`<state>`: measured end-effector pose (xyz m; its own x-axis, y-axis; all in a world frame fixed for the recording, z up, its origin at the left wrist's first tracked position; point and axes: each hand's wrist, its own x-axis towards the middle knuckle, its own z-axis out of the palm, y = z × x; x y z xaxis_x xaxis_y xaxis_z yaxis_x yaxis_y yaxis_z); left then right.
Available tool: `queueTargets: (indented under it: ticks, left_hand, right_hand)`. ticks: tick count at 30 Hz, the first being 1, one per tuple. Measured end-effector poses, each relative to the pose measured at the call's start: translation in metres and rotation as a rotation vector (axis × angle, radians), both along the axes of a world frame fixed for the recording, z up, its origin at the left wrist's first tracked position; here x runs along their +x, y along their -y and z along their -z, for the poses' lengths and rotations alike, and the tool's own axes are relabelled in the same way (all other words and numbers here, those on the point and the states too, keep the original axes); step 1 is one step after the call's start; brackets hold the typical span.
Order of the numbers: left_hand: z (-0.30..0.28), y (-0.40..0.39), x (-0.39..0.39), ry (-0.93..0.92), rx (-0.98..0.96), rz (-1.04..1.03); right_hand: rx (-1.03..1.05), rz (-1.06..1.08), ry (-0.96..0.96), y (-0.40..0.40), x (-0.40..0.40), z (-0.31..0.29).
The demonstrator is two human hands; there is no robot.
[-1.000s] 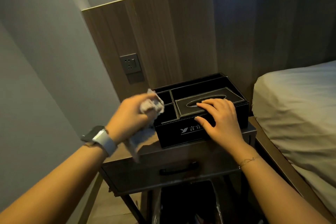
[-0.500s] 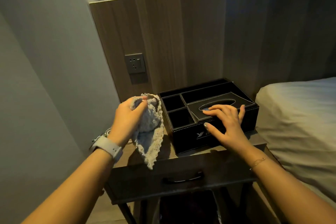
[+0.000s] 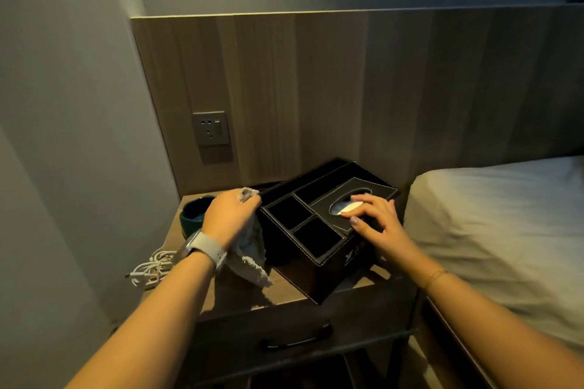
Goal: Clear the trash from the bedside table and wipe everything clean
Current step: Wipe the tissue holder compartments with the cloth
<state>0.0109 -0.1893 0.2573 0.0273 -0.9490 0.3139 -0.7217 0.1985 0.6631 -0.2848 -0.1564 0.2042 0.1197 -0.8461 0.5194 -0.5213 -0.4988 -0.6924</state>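
A black leather-look tissue box organiser (image 3: 316, 249) stands turned at an angle on the wooden bedside table (image 3: 284, 289), its front corner at the table's edge. My right hand (image 3: 374, 221) lies flat on its lid beside the tissue slot, fingers spread. My left hand (image 3: 229, 218) is shut on a grey cleaning cloth (image 3: 249, 257), pressed against the organiser's left side; the cloth hangs down to the tabletop.
A dark green bowl (image 3: 194, 213) sits at the table's back left, partly behind my left hand. A coiled white cable (image 3: 151, 270) lies at the left edge. A wall socket (image 3: 211, 128) is on the headboard panel. The bed (image 3: 505, 230) adjoins on the right. A drawer handle (image 3: 295, 339) is below.
The organiser has been swivelled so it sits at an angle. My left hand with the cloth moved against its left side. The view rose, bringing the bowl and cable into sight.
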Motion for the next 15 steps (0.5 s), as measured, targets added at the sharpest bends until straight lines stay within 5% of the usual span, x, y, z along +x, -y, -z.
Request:
queueTargets:
  ticks: [5,15]
  left_hand:
    - [0.0,-0.064,-0.002,0.057,-0.045,-0.082]
    - [-0.01,-0.091,-0.029,-0.043,0.092,0.071]
  right_hand:
    - [0.281,-0.029,0.035,0.003,0.0,-0.019]
    - [0.498,0.194,0.263,-0.003,0.028,-0.028]
